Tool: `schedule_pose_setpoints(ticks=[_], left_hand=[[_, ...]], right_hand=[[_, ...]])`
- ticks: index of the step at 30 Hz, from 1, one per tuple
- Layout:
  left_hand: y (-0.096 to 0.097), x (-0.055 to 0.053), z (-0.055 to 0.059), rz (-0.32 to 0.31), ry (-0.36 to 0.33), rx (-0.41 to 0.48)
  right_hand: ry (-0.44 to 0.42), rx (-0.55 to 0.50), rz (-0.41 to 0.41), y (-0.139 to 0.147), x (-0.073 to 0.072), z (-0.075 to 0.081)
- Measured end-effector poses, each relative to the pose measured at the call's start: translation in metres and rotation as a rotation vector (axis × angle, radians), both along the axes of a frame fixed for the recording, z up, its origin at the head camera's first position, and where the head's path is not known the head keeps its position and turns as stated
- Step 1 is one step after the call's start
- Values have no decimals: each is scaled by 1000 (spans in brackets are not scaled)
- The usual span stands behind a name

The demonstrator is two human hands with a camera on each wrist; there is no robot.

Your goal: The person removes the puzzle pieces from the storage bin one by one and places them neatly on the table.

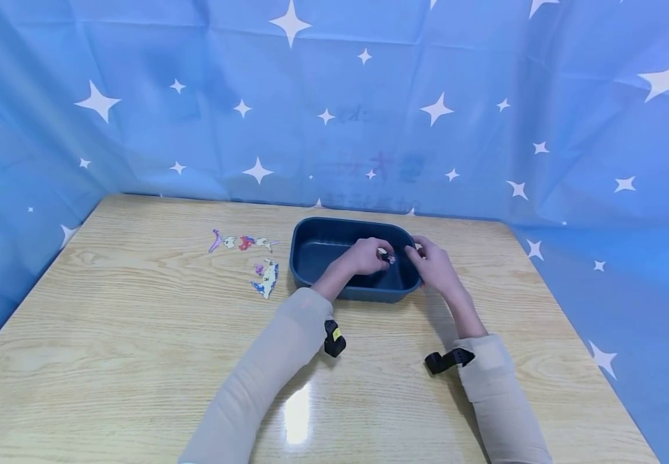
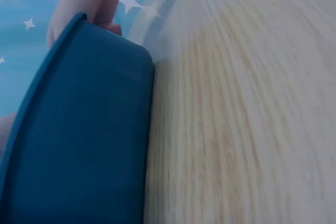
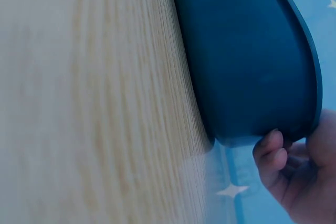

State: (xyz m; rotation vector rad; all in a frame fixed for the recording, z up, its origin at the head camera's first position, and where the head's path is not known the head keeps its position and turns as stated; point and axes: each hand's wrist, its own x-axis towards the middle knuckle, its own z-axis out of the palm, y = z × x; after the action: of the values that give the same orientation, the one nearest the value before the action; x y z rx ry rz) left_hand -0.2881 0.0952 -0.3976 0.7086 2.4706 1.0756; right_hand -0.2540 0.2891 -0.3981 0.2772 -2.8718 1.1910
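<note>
Fingers [image 1: 383, 244] curled, left hand [image 1: 363, 256] dips into bin [image 1: 369, 294], seemingly pinching a piece [image 1: 392, 260].

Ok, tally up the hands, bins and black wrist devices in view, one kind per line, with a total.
Hands: 2, the left hand and the right hand
Bins: 1, the dark blue bin
Black wrist devices: 2, the left device and the right device
Total: 5

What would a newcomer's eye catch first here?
Probably the dark blue bin near the far edge of the table, with the right hand gripping its right end and the left hand inside. Next, the starry blue backdrop behind, then small colourful pieces left of the bin.
</note>
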Motion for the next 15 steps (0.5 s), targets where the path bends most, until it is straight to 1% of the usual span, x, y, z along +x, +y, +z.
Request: schedule_pose_setpoints(ticks=[3,7,9,11,15], left_hand=[[2,0,0,-47,37,-57],[4,-2,-3,-103,128,-169],[5,-2,-5,-108,158,-195],[6,-2,-5,-105,178,-204],[7,-2,-6,-92,180,-202]], right_hand=[[-7,1,-2,1,0,0],[-15,-3,4,0,0,-1],[-13,-4,7,0,-1,-1],[-8,-5,10,1,-1,-1],[-3,-2,10,2,-2,-1]])
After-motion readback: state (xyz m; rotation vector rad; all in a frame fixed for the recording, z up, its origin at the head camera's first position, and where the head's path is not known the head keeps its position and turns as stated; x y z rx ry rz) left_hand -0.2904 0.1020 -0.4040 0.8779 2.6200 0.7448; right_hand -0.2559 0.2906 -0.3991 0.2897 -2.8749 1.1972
